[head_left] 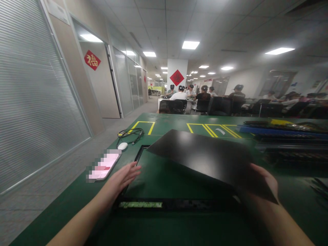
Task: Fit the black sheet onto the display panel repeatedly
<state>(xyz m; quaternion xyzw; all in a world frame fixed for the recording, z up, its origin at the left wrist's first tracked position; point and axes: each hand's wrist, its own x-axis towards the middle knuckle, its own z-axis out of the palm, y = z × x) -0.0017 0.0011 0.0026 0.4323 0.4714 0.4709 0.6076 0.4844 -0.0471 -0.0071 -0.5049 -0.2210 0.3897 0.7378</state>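
One black sheet point(205, 155) gripped by right hand point(265, 181); left hand point(125, 176) spread flat on one frame point(139, 155).

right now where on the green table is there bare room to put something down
Bare green shows between the black frame and the yellow outlines, and along the near edge below the frame. The left strip holds a phone, mouse and cable. The right side is crowded with stacked trays. The right hand lifts a black sheet; the left hand rests at the frame.

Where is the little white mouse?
In the head view, the white mouse sits on the green table at the left, just beyond the phone and in front of a coiled black cable, ahead of the left hand.
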